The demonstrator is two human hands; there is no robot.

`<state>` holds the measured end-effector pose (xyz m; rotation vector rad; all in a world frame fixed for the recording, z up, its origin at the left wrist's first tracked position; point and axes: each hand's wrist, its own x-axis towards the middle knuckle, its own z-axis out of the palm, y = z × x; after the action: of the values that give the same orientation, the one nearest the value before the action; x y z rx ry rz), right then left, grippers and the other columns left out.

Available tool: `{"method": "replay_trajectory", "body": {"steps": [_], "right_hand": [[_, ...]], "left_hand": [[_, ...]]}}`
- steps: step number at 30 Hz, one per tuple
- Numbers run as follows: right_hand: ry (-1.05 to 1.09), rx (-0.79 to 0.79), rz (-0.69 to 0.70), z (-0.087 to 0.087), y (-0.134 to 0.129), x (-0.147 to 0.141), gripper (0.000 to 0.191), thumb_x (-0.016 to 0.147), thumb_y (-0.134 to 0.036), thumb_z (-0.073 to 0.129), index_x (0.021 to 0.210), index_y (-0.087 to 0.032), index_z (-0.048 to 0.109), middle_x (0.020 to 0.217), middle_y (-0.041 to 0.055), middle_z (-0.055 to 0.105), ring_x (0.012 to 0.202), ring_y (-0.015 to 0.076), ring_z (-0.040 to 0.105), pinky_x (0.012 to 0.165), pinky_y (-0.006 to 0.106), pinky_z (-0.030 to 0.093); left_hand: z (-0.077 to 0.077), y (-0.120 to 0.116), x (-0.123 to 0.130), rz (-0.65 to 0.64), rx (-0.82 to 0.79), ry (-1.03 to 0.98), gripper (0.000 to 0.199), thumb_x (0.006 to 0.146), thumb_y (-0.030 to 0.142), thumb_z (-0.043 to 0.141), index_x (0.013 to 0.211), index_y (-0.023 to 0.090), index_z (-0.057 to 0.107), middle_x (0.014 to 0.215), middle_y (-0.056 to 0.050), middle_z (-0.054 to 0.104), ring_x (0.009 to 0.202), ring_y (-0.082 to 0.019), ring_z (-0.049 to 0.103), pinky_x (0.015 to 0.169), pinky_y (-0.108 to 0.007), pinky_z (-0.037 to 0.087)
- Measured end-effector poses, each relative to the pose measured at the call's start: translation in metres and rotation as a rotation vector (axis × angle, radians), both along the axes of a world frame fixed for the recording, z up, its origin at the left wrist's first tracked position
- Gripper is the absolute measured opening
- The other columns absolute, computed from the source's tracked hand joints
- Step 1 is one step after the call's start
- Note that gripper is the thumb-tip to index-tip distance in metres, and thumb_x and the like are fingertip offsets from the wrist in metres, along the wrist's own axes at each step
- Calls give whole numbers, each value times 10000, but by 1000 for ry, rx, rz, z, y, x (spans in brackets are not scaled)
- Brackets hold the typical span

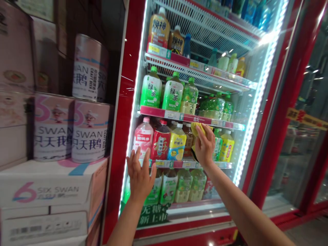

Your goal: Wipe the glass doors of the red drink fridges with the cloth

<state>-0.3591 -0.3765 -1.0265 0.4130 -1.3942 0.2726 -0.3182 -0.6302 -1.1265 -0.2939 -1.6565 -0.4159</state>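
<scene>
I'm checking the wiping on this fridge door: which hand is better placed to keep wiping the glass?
Probably the right hand: it presses the yellow cloth on the glass door. The left hand lies flat, empty.

Yellow cloth (pixel 197 128), red-framed fridge door (pixel 273 112), pink-and-white cans (pixel 73 131)

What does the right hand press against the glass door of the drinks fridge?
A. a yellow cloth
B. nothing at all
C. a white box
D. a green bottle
A: the right hand is closed over a yellow cloth on the glass door, while the left hand lies flat and open on the glass.
</scene>
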Motion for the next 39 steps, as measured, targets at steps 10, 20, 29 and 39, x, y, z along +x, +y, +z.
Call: {"method": "replay_trajectory", "body": {"steps": [10, 20, 29, 39], "right_hand": [[-120, 133, -4, -37, -123, 19, 577, 970, -167, 499, 1510, -368, 472, 1510, 45, 553, 1436, 232, 446, 1130, 402, 340], [-39, -49, 6, -31, -50, 8, 522, 979, -119, 452, 1437, -341, 568, 1423, 81, 603, 1347, 250, 536, 1087, 430, 410], [-45, 60, 7, -50, -106, 14, 579, 986, -134, 471, 1505, -393, 480, 1423, 62, 614, 1372, 249, 506, 1084, 413, 370], [-3, -100, -4, -12, -81, 6, 540, 987, -134, 434, 1459, -375, 540, 1406, 60, 607, 1299, 259, 553, 1049, 446, 423]], "left_hand": [[1, 3, -3, 26, 54, 31, 715, 947, 247, 597, 1589, 260, 282, 1661, -166, 261, 1541, -365, 245, 1233, -602, 252], [-1, -5, 1, 18, 50, 6, 704, 946, 216, 575, 1587, 274, 288, 1651, -157, 266, 1541, -357, 250, 1241, -603, 245], [-4, 2, -3, 20, 99, 12, 715, 946, 202, 557, 1595, 279, 266, 1657, -155, 250, 1546, -363, 230, 1235, -637, 236], [-5, -2, 1, 12, 82, -19, 716, 935, 188, 542, 1588, 291, 264, 1644, -153, 261, 1536, -369, 253, 1225, -640, 263]]}}
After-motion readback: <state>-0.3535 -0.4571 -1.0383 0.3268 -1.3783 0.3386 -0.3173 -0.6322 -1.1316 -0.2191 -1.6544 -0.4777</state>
